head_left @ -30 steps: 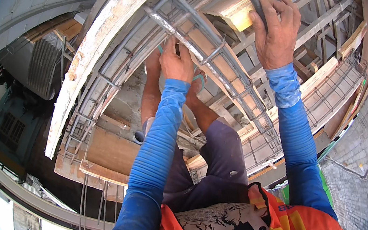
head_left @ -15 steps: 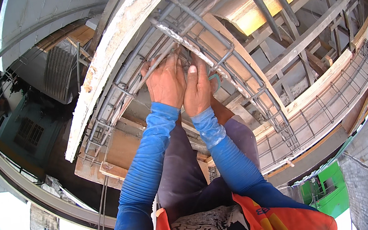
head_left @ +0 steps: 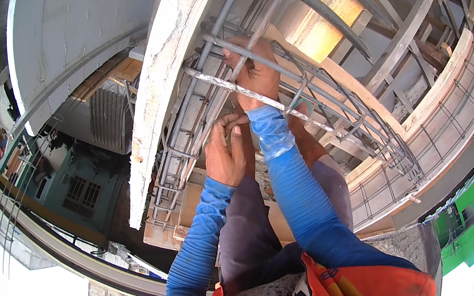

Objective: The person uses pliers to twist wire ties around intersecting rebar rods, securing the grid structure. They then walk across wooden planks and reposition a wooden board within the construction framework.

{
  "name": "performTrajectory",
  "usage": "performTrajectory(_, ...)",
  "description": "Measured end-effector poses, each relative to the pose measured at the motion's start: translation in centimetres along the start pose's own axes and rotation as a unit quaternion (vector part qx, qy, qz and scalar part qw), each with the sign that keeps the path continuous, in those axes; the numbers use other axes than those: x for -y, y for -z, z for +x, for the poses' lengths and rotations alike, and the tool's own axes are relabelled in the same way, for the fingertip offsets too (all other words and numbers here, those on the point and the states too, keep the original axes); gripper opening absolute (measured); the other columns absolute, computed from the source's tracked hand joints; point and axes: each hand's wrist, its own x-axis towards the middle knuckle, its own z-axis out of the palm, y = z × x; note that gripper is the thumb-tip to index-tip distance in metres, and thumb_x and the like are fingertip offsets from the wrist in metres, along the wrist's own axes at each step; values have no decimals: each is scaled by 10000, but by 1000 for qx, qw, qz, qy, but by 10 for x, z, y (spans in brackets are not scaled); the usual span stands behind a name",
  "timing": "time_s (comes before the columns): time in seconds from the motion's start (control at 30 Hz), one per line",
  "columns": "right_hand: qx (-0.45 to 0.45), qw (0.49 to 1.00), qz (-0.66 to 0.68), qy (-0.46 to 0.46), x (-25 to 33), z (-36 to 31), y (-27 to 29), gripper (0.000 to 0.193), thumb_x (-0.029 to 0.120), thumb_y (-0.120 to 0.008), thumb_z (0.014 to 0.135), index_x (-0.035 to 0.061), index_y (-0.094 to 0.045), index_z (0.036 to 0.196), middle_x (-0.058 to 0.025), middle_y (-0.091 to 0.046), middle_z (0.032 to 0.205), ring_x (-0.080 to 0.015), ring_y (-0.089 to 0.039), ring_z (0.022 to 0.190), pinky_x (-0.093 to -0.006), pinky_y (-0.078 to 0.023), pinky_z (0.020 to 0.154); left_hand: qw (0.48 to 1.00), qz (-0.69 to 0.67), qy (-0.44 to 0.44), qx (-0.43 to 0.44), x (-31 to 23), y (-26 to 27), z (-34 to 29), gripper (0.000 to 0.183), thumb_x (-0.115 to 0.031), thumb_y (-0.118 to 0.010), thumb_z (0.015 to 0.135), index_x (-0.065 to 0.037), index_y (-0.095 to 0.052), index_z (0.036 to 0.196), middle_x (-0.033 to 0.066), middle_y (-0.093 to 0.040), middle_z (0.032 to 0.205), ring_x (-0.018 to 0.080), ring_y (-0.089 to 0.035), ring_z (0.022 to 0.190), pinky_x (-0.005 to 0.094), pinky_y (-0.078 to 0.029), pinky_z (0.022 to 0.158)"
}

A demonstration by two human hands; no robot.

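Note:
My left hand [head_left: 226, 155] is closed in a pinch beside the lower part of the rebar cage [head_left: 222, 84]. Whatever lies between its fingertips is too small to make out. Farther up, my right hand [head_left: 260, 78] reaches in among the cage's bars with its fingers curled. Grey steel bars cross in front of that hand and partly hide its grip. A pale, plaster-spattered bar [head_left: 241, 91] slants over the right wrist. Both forearms wear blue sleeves, and my legs show below the cage.
A bolt cutter with black handles [head_left: 330, 16] and yellow bands lies at the upper right. Left of the cage runs a rough white-edged board [head_left: 168, 67]. Wooden formwork [head_left: 413, 62] and wire mesh [head_left: 429, 133] curve round the right. A deep drop [head_left: 94, 168] opens at the left.
My hands, close together before, are now apart. The right has moved up and farther into the cage; the left has come down toward me. The view has also shifted.

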Motion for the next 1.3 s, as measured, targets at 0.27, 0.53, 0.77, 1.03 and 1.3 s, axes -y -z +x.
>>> performTrajectory(0.27, 19, 994, -101, -35, 8, 19, 1, 259, 87, -794, 729, 43, -685, 959, -97, -668, 854, -250, -669, 773, -353, -532, 672, 996, -20, 29, 81, 6, 2, 7, 341, -153, -499, 1005, 38, -448, 1283, 208, -635, 1153, 288, -615, 1168, 363, -462, 976)
performTrajectory(0.53, 46, 988, -134, -68, 12, 22, 3, 319, 194, -802, 780, 73, -645, 1031, -112, -661, 943, -290, -687, 835, -393, -543, 704, 995, 70, -2, 64, 15, -7, 20, 370, -147, -569, 942, 22, -489, 1261, 237, -605, 1189, 387, -596, 1129, 426, -474, 939)
performTrajectory(0.77, 35, 988, -147, -26, 8, 23, 2, 235, 184, -782, 786, 133, -722, 1007, -77, -662, 968, -301, -680, 866, -399, -549, 735, 988, 128, -28, 76, 45, -19, 42, 333, -196, -622, 889, 7, -616, 1152, 238, -627, 1114, 440, -581, 1049, 471, -476, 900)
performTrajectory(1.03, 39, 987, -155, 4, 3, 23, 0, 196, 208, -767, 799, 147, -740, 983, -66, -658, 961, -299, -676, 884, -393, -553, 726, 998, 61, 13, -30, 55, -32, 47, 262, -246, -639, 888, -42, -649, 1052, 236, -651, 1006, 422, -624, 916, 457, -496, 772)
performTrajectory(1.3, -30, 986, -160, 29, 8, 34, -7, 117, 136, -757, 808, 105, -729, 917, -97, -688, 855, -274, -692, 797, -385, -537, 679, 1000, 4, 14, 7, 77, -34, 51, 336, -327, -582, 977, -2, -668, 968, 152, -673, 789, 289, -651, 777, 359, -487, 705)
